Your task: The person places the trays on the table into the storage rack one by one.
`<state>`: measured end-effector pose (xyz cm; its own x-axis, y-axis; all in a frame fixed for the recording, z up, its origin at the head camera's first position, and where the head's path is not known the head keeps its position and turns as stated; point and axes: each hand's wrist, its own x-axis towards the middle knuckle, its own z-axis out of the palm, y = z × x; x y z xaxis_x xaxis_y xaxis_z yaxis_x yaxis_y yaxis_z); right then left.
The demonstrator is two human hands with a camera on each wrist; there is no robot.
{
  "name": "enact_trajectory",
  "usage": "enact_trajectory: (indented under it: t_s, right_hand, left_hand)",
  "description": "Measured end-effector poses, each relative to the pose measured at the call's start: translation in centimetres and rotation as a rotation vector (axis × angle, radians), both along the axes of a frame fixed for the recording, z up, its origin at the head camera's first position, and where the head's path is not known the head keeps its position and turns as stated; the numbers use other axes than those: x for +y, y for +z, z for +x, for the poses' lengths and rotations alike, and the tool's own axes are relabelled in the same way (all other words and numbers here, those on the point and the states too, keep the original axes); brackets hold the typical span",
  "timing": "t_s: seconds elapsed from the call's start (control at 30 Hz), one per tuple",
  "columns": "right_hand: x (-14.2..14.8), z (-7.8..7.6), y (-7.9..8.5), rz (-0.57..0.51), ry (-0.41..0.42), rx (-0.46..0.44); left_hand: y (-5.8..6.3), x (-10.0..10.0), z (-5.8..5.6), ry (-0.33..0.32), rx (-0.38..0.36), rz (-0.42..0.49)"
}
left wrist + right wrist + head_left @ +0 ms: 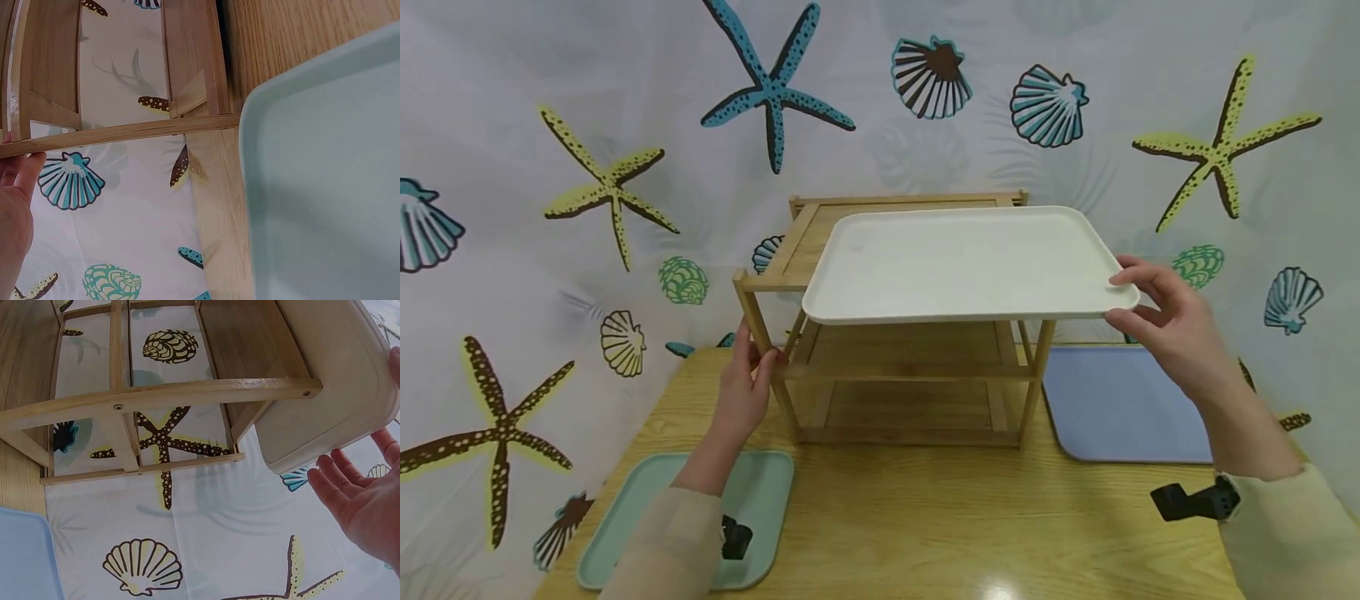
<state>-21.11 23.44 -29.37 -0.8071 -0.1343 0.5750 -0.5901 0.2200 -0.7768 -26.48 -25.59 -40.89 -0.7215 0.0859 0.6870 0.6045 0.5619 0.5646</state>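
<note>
A white rectangular tray (962,265) lies over the top tier of a wooden three-tier shelf (910,437), its near edge jutting past the shelf's front. My right hand (1176,333) pinches the tray's near right corner, thumb below and fingers on the rim. From the right wrist view, the tray's underside (331,381) shows above the top tier, with the right hand's fingers (340,481) beneath its edge. On the other side, my left hand (745,387) holds the shelf's front left post (125,130) just below the top tier.
A green tray (760,512) lies on the wooden table (925,517) at the near left, under the left forearm. A blue tray (1120,408) lies right of the shelf. Behind hangs a white cloth (865,50) printed with starfish and shells.
</note>
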Motion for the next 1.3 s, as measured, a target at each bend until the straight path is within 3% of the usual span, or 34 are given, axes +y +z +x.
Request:
enact_trajectory:
  t_s: [0.17, 0.5, 0.8, 1.0, 1.3]
  right_hand:
    - [-1.3, -0.9, 0.5, 0.111, -0.085, -0.003]
    - [-4.1, -3.8, 0.7, 0.08, -0.091, -0.034]
    - [-7.1, -5.2, 0.7, 0.138, -0.106, -0.122]
    - [-7.7, -5.7, 1.0, 0.095, -0.112, -0.21]
    - [-7.4, -5.6, 0.9, 0.077, -0.1, -0.16]
  left_hand:
    - [0.1, 0.0, 0.0, 0.005, -0.028, 0.006]
    - [0.0, -0.1, 0.1, 0.021, -0.075, -0.008]
    - [-0.2, -0.2, -0.2, -0.01, -0.026, 0.017]
    - [-0.4, 0.1, -0.2, -0.025, -0.001, 0.019]
    - [-0.2, 0.1, 0.1, -0.021, 0.054, 0.005]
